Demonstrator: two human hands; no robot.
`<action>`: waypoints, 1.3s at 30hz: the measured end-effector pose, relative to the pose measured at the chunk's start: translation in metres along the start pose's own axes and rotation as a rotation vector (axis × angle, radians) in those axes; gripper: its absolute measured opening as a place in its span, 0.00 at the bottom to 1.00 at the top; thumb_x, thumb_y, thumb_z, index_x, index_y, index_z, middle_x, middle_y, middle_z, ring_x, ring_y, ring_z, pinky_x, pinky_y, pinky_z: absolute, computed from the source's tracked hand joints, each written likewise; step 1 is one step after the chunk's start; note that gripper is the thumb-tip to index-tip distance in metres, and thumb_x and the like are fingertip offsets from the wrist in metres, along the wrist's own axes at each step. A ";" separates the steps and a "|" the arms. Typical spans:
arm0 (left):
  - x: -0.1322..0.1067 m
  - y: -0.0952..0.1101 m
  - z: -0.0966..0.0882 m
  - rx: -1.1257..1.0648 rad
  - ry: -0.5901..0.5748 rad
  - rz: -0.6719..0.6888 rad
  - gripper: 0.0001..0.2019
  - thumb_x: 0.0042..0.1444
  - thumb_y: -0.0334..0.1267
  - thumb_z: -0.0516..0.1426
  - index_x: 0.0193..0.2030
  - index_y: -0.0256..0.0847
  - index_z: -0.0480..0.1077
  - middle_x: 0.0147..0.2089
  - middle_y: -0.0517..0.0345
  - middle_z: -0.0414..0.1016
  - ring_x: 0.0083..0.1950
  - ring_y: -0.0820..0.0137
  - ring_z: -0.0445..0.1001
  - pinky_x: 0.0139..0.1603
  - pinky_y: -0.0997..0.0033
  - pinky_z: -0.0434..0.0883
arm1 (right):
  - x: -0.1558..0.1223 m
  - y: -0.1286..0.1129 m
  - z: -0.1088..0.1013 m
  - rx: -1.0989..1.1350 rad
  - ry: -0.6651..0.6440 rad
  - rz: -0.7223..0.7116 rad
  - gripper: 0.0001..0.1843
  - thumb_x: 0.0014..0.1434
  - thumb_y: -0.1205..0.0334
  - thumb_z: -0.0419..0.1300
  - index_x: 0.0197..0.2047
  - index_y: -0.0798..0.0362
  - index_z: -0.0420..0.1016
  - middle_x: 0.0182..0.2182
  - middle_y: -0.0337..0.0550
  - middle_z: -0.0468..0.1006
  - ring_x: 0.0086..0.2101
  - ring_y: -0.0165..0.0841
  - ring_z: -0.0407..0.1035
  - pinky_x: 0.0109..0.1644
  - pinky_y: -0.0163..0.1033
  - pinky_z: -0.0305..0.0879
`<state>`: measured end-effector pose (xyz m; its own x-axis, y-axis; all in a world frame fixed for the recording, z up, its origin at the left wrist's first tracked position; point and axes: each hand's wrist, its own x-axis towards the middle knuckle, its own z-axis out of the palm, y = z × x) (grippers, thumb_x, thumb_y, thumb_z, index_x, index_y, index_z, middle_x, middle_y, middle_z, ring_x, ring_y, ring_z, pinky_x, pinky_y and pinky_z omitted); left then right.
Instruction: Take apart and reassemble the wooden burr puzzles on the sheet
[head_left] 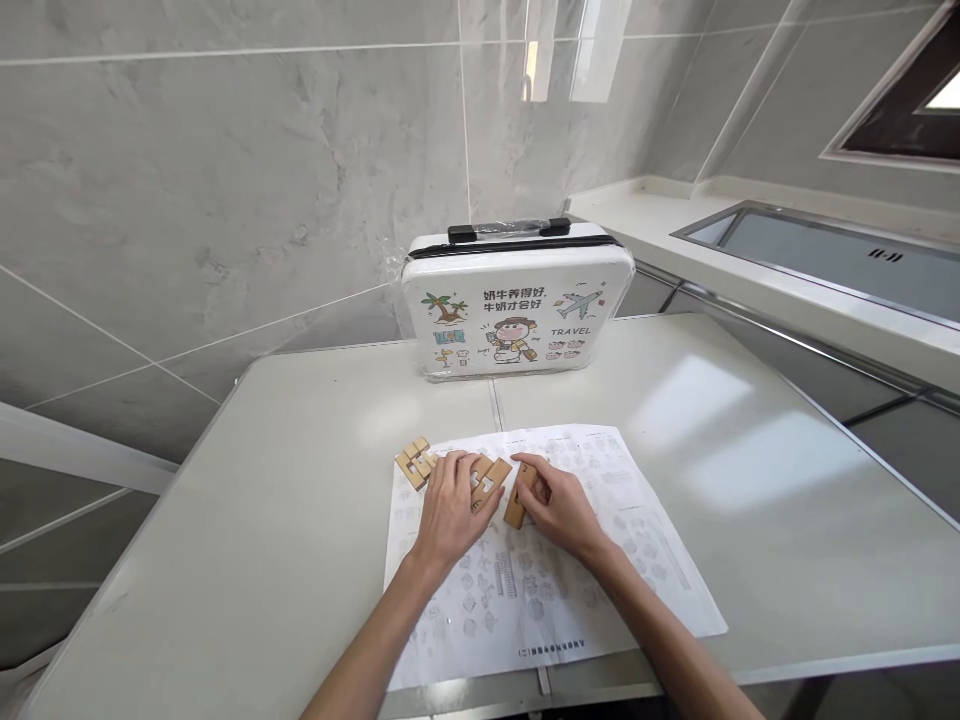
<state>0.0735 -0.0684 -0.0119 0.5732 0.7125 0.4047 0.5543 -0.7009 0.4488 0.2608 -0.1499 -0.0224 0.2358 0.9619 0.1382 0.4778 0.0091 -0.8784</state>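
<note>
My left hand (451,505) rests on a printed instruction sheet (540,560), its fingers curled over a notched wooden puzzle piece (489,478). My right hand (559,505) pinches a second wooden piece (519,497), a narrow bar that lies angled beside the first. The two pieces almost touch between my hands. A third group of wooden blocks (415,462) lies loose at the sheet's upper left corner, just left of my left hand.
A white cartoon-printed case (517,310) with a black handle stands upright at the table's (300,500) far edge against the tiled wall. A counter with a steel sink (832,255) runs along the right.
</note>
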 end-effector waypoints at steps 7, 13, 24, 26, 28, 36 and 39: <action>0.000 0.000 -0.001 -0.093 -0.059 0.000 0.20 0.68 0.39 0.59 0.64 0.44 0.62 0.62 0.45 0.72 0.63 0.53 0.72 0.63 0.47 0.72 | 0.000 0.008 0.009 -0.190 0.062 -0.074 0.14 0.68 0.60 0.58 0.55 0.45 0.77 0.23 0.34 0.71 0.23 0.35 0.66 0.29 0.37 0.53; 0.000 0.002 -0.004 -0.087 -0.130 0.025 0.23 0.69 0.44 0.59 0.67 0.46 0.62 0.69 0.46 0.69 0.71 0.53 0.67 0.69 0.46 0.69 | -0.001 0.004 0.007 -0.311 -0.011 -0.112 0.15 0.74 0.56 0.52 0.57 0.49 0.73 0.28 0.37 0.78 0.27 0.36 0.74 0.31 0.37 0.58; 0.000 0.000 -0.002 0.022 -0.094 0.109 0.24 0.68 0.37 0.57 0.70 0.45 0.61 0.67 0.48 0.73 0.72 0.53 0.66 0.72 0.42 0.66 | -0.003 -0.008 -0.003 -0.206 -0.158 -0.165 0.17 0.75 0.62 0.47 0.61 0.47 0.70 0.38 0.39 0.84 0.23 0.31 0.71 0.34 0.37 0.64; 0.000 -0.003 0.001 0.033 -0.067 0.086 0.22 0.70 0.36 0.55 0.69 0.44 0.61 0.67 0.48 0.73 0.72 0.54 0.67 0.72 0.42 0.66 | -0.002 -0.009 -0.004 -0.205 -0.168 -0.154 0.18 0.74 0.62 0.48 0.62 0.47 0.70 0.33 0.36 0.81 0.23 0.31 0.70 0.35 0.36 0.63; 0.000 -0.005 0.002 0.043 -0.036 0.068 0.22 0.70 0.35 0.55 0.69 0.44 0.61 0.66 0.48 0.73 0.71 0.54 0.67 0.72 0.41 0.66 | -0.002 -0.009 -0.004 -0.206 -0.170 -0.140 0.18 0.73 0.63 0.50 0.62 0.47 0.71 0.27 0.34 0.77 0.23 0.31 0.69 0.35 0.36 0.62; 0.000 0.002 -0.005 -0.028 0.047 0.113 0.16 0.68 0.31 0.56 0.60 0.43 0.67 0.58 0.47 0.75 0.61 0.56 0.74 0.61 0.50 0.73 | -0.003 -0.007 -0.002 -0.185 -0.120 -0.113 0.15 0.71 0.62 0.52 0.55 0.48 0.76 0.24 0.32 0.71 0.22 0.30 0.63 0.30 0.35 0.58; -0.005 0.007 -0.004 -0.127 -0.033 0.227 0.09 0.65 0.26 0.53 0.46 0.41 0.70 0.44 0.53 0.77 0.43 0.65 0.77 0.43 0.64 0.74 | -0.003 -0.005 -0.002 -0.155 -0.089 -0.119 0.12 0.70 0.62 0.52 0.49 0.49 0.77 0.24 0.33 0.71 0.23 0.30 0.63 0.31 0.35 0.59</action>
<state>0.0721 -0.0761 -0.0075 0.6948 0.5344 0.4812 0.3301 -0.8315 0.4468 0.2592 -0.1533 -0.0178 0.0972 0.9770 0.1898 0.6239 0.0888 -0.7765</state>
